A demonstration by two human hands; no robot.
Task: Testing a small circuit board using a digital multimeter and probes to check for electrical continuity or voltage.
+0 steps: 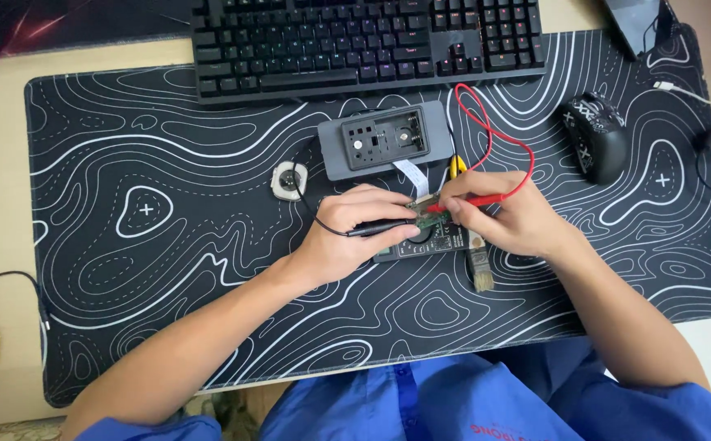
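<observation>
Head view shows both probes already on the green board [431,216], so the measuring looks to be in progress; I judge the opening of the grey case [384,140] as done, while the closing is left.

The left hand [347,233] is closed around the black probe [382,229]. This probe lies almost level, its tip pointing right toward the board. The right hand [506,216] pinches the red probe [466,202] with closed fingers. Its long axis also runs nearly level, slightly tilted, with the tip pointing left.

The board rests on a dark meter [433,242] near the middle of the mat [168,245] on the worktop, between the 2 hands. A white ribbon [411,175] joins it to the case just behind. A brush [479,265] lies beside the right hand, and a mouse [596,135] and a keyboard [364,41] are well apart.
</observation>
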